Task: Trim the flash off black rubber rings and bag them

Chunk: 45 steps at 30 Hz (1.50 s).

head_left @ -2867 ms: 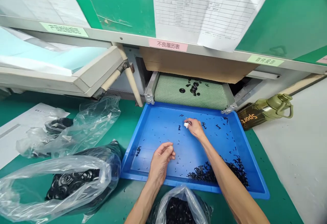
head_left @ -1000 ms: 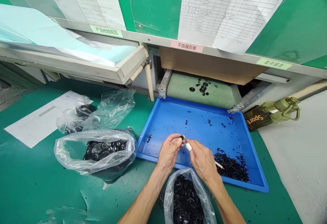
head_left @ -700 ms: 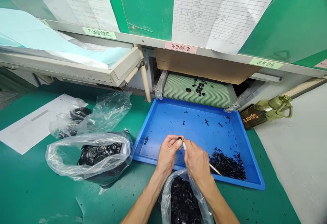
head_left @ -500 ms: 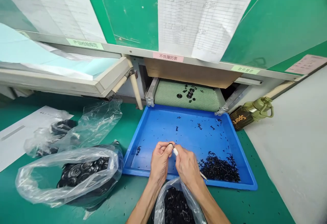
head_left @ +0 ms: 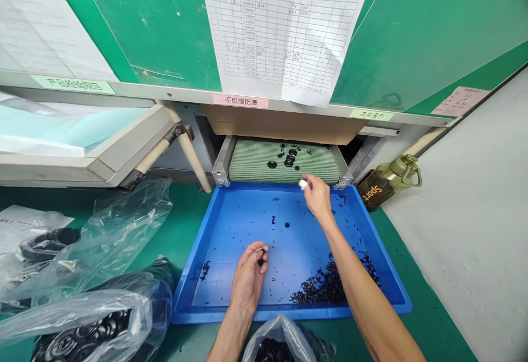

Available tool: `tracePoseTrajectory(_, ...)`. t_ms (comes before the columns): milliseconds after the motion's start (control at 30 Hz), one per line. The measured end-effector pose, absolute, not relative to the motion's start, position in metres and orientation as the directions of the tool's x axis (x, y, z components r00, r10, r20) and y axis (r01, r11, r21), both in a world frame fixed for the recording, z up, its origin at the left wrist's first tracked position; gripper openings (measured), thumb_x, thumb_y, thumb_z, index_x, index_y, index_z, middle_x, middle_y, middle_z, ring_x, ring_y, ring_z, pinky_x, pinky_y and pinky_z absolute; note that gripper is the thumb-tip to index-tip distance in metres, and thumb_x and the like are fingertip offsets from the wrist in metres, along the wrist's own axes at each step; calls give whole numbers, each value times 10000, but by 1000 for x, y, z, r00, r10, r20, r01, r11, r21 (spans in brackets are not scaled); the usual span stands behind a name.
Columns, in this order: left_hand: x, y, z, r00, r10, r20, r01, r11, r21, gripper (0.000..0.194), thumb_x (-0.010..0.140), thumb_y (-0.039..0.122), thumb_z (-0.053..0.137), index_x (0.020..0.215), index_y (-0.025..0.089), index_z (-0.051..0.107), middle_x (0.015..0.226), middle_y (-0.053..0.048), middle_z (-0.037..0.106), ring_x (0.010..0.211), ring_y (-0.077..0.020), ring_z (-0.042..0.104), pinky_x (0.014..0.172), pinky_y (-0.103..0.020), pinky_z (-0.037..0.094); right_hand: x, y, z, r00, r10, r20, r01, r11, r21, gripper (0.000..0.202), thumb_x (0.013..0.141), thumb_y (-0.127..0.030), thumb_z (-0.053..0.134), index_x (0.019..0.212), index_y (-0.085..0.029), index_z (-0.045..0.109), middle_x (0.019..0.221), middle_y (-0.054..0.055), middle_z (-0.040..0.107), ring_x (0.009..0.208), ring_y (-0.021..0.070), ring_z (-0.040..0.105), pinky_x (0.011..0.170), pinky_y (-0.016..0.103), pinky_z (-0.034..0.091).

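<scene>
Over the near part of the tray (head_left: pixel 243 279), the left hand (head_left: pixel 248 275) is curled, pinching a dark part (head_left: pixel 261 261) between thumb and fingers; the fingers partly cover it, so its full shape cannot be determined. Over the far rim, the right hand (head_left: pixel 319 197) is closed, pinching a white piece (head_left: pixel 303 185) at the fingertips. The hands are well apart.

A black disc (head_left: pixel 287 225) lies on the tray floor, between the hands and touching neither. Beyond the far rim, the belt (head_left: pixel 243 166) carries black rings (head_left: pixel 272 164) and smaller bits. The heap (head_left: pixel 322 285) of black scraps occupies the near right area of the tray; the right forearm crosses above it and hides part of it. The left forearm crosses the near rim.

A ring bag (head_left: pixel 142 323) stands left of the tray, a rear bag (head_left: pixel 124 230) lies behind it, and a front bag (head_left: pixel 284 332) is at the near rim. The bottle (head_left: pixel 385 180) leans right of the tray.

Count: one tray, one belt, one bottle, three bags, one separate disc, one white piece, at least three rings on the belt. The scraps are too numerous to count.
</scene>
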<state>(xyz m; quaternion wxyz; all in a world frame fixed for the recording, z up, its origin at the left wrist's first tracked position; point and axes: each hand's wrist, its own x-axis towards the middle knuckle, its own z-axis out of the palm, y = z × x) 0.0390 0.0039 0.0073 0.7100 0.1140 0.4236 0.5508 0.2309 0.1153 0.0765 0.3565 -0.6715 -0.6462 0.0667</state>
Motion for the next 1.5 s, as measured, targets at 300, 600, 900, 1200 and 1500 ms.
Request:
tracePoseTrajectory(300,42,6,16,44,903,-428,-710,330,623,297,657,277,748,909,159,646,887,-47,625,684,-89,517,491,-178,344,219,121,83,15,933,360,798,205,-567,321,819,-164,361,978,-101,633,815,19,594,698,107,522,667,211,367)
tracePoseTrajectory(600,44,-1,10,93,939,-332,-740,288,607,292,656,287,755,884,125,671,776,-27,607,604,-65,464,497,-186,324,151,-6,48,-222,953,205,751,301,-588,288,866,-134,350,1029,-187,582,920,49,565,763,139,558,699,238,442)
tracePoseTrajectory(900,40,-7,9,106,940,-325,-715,299,632,296,653,297,756,890,133,687,818,-52,636,598,-61,449,496,-179,307,177,-21,58,-314,949,28,803,281,-526,527,853,-90,281,1369,-186,326,923,78,645,753,171,614,677,279,469)
tracePoseTrajectory(1200,44,-9,5,67,942,-329,-692,282,664,316,666,318,750,911,123,708,689,-13,573,563,-52,383,514,-189,301,167,-23,54,-305,950,71,930,313,-191,299,853,-81,366,1033,-209,567,908,54,658,776,175,608,615,240,374)
tracePoseTrajectory(1500,44,-10,5,37,939,-342,-638,286,715,323,633,288,773,907,133,700,655,13,551,544,-54,381,519,-196,297,152,-23,42,-200,974,105,965,215,-153,197,887,-130,400,961,-201,568,841,62,664,757,165,612,574,240,339)
